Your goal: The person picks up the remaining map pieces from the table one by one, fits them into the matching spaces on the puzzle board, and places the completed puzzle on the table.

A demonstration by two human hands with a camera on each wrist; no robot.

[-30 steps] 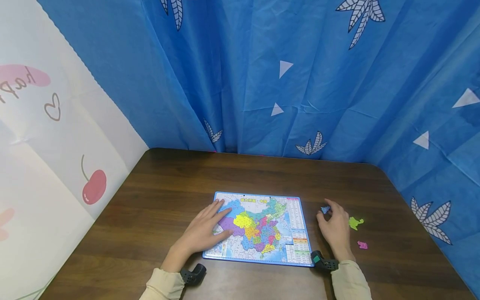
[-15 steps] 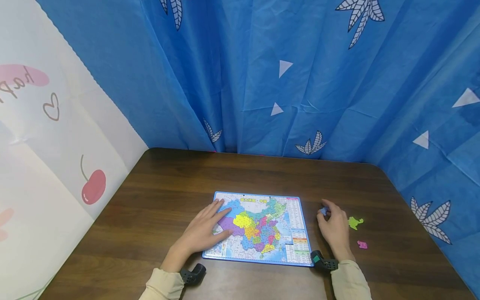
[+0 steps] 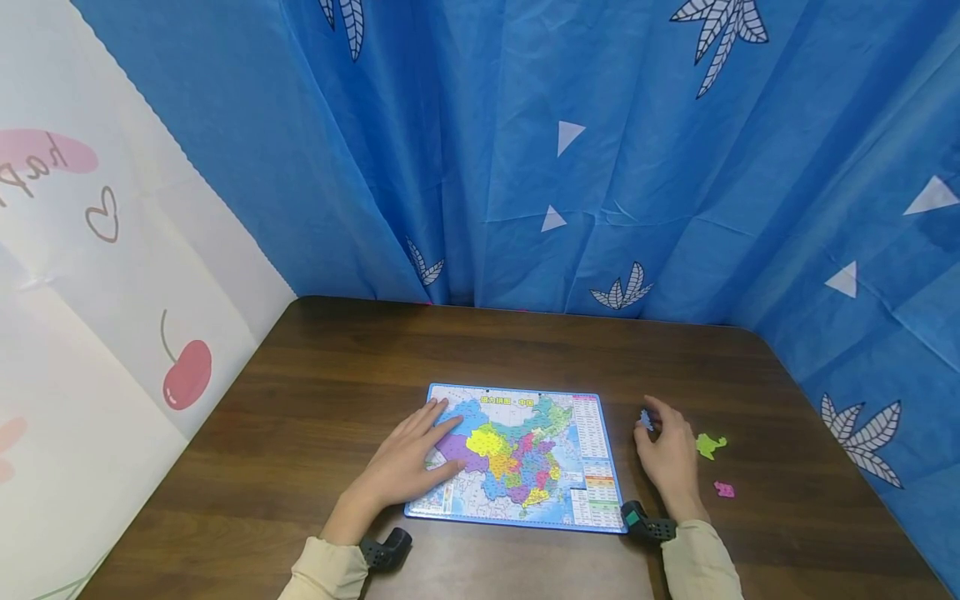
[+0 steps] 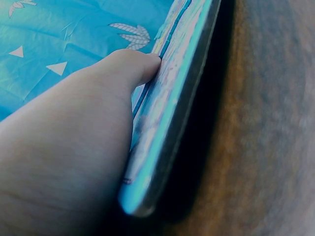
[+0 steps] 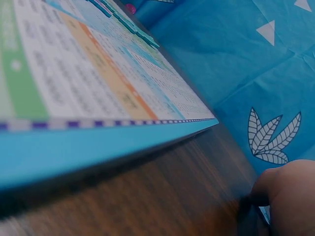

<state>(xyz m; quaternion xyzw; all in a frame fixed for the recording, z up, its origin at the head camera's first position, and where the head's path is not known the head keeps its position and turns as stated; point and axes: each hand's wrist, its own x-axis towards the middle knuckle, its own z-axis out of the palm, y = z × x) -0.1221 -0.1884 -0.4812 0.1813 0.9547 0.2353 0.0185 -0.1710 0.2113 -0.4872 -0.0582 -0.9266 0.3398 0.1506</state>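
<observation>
A map puzzle board (image 3: 495,510) with a blue border and coloured pieces set in it lies flat on the table. My left hand (image 3: 408,454) rests on its left part, fingers spread straight. The left wrist view shows the thumb (image 4: 130,66) on the board's face (image 4: 157,105). Right of the board, my right hand (image 3: 670,458) pinches a small blue puzzle piece (image 3: 647,419) between thumb and index finger, the piece looking tilted. In the right wrist view only part of that hand (image 5: 293,199) shows at the lower right, and the piece is mostly hidden.
Just right of my right hand, a yellow-green puzzle piece (image 3: 708,446) and a smaller pink piece (image 3: 724,490) lie on the brown wooden table (image 3: 360,350). A blue curtain (image 3: 495,167) hangs along the back and right sides, a white one (image 3: 112,292) on the left.
The blue piece was lying between the right thumb and index finger; those fingers have closed on it and it has turned and tilted. My left hand and the board have stayed still.
</observation>
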